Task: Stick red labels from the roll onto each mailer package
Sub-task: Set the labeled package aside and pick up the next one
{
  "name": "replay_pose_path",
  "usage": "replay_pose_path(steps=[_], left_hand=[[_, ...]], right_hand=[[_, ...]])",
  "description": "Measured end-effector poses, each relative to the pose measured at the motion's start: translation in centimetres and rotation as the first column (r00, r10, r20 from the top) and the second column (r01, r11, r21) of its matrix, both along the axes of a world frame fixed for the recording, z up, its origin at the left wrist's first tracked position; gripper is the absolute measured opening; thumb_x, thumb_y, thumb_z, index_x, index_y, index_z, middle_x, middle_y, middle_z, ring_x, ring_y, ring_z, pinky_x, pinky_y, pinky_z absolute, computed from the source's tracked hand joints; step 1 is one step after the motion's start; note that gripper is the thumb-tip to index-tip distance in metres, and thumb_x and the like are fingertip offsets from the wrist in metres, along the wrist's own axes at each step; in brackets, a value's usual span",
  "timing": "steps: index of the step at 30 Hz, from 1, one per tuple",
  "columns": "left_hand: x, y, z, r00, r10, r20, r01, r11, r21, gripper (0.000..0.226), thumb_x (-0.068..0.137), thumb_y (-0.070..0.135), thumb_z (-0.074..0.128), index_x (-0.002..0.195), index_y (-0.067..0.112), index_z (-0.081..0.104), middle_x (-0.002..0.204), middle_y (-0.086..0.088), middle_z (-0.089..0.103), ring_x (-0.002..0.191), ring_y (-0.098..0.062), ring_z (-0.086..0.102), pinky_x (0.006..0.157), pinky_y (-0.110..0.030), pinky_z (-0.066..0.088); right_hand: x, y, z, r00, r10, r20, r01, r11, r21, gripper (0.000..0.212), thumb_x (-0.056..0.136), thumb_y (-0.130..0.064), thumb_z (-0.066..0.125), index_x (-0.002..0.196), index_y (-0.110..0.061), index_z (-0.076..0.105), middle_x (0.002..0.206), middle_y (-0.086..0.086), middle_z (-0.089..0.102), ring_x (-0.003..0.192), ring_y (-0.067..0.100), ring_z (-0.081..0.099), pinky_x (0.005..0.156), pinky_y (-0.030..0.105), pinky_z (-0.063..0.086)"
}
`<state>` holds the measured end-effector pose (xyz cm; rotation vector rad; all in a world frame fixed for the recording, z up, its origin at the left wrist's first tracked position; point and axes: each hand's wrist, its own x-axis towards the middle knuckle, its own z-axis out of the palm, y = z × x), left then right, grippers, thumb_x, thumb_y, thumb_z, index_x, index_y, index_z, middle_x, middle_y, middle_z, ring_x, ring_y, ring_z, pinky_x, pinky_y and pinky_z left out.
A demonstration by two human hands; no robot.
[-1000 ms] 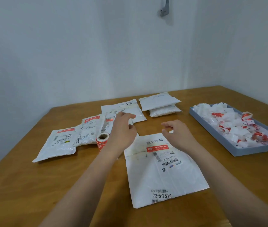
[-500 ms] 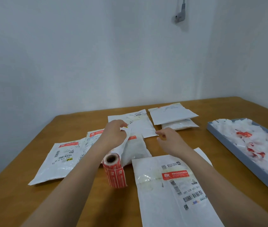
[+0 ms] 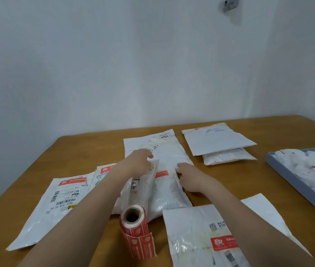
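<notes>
Since half a second ago, both hands are moved forward: the padded mailer [image 3: 164,187] is gripped by left hand [image 3: 137,164] and right hand [image 3: 189,176] (fingers curled on its edges)

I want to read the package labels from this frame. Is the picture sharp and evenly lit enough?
Head view: soft, even light, mild glare on the middle mailer; the tray at the right edge is blurred and small print is unreadable.
</notes>
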<state>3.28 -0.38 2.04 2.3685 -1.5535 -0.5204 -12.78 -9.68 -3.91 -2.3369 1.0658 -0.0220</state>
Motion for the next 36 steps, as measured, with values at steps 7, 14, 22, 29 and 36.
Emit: replay_pose_path(steps=[7, 14, 22, 29, 36], left_hand=[[1.0, -1.2, -0.9, 1.000, -0.007, 0.001, 0.007, 1.000, 0.017, 0.044, 0.094, 0.003, 0.041, 0.136, 0.011, 0.051, 0.143, -0.006, 0.047, 0.131, -0.019, 0.044, 0.104, -0.026, 0.035], [1.5, -1.4, -1.2, 1.000, 0.018, -0.026, -0.019, 0.998, -0.055, 0.046, 0.090, -0.003, 0.040, 0.131, 0.010, 0.055, 0.137, -0.007, 0.052, 0.126, -0.021, 0.048, 0.100, -0.027, 0.040], [1.6, -0.9, -1.1, 0.998, 0.037, -0.049, -0.043, 0.991, -0.124, 0.045, 0.089, -0.005, 0.040, 0.128, 0.009, 0.058, 0.135, -0.008, 0.053, 0.125, -0.021, 0.049, 0.098, -0.025, 0.040], [1.3, -0.9, -0.8, 0.991, 0.091, -0.101, -0.119, 0.940, -0.321, 0.028, 0.093, 0.003, 0.043, 0.086, 0.004, 0.069, 0.092, -0.005, 0.061, 0.079, -0.020, 0.055, 0.071, -0.027, 0.041], [-0.3, -0.3, 0.2, 0.999, 0.026, -0.031, -0.035, 0.936, -0.349, 0.030, 0.101, 0.020, 0.044, 0.117, 0.009, 0.066, 0.123, -0.004, 0.063, 0.104, -0.018, 0.058, 0.076, -0.021, 0.039]], right_hand=[[2.7, -2.0, 0.0, 0.997, 0.081, -0.020, -0.082, 0.993, -0.085, 0.054, 0.097, -0.002, 0.036, 0.150, -0.010, 0.029, 0.161, 0.002, 0.015, 0.147, 0.024, 0.015, 0.117, 0.033, 0.017], [2.5, -3.2, 0.5, 0.996, 0.010, 0.093, 0.001, 0.993, -0.116, 0.042, 0.095, 0.000, 0.039, 0.131, -0.011, 0.055, 0.157, 0.000, 0.026, 0.144, 0.022, 0.024, 0.114, 0.032, 0.024], [3.0, -2.8, 0.3, 0.992, 0.032, 0.123, -0.021, 0.996, -0.083, 0.060, 0.095, 0.001, 0.037, 0.152, -0.008, 0.019, 0.161, -0.001, 0.012, 0.146, 0.018, 0.016, 0.115, 0.028, 0.020], [3.2, -2.0, 2.3, 0.925, 0.015, 0.381, -0.010, 1.000, -0.015, 0.068, 0.094, 0.002, 0.037, 0.154, -0.014, 0.009, 0.160, -0.011, -0.001, 0.147, 0.010, 0.009, 0.099, 0.008, 0.016], [2.4, -0.8, 5.0, 0.834, 0.079, 0.546, -0.055, 0.997, -0.060, 0.076, 0.096, -0.005, 0.040, 0.154, -0.018, -0.007, 0.156, -0.023, -0.019, 0.144, -0.001, -0.012, 0.121, 0.030, 0.006]])
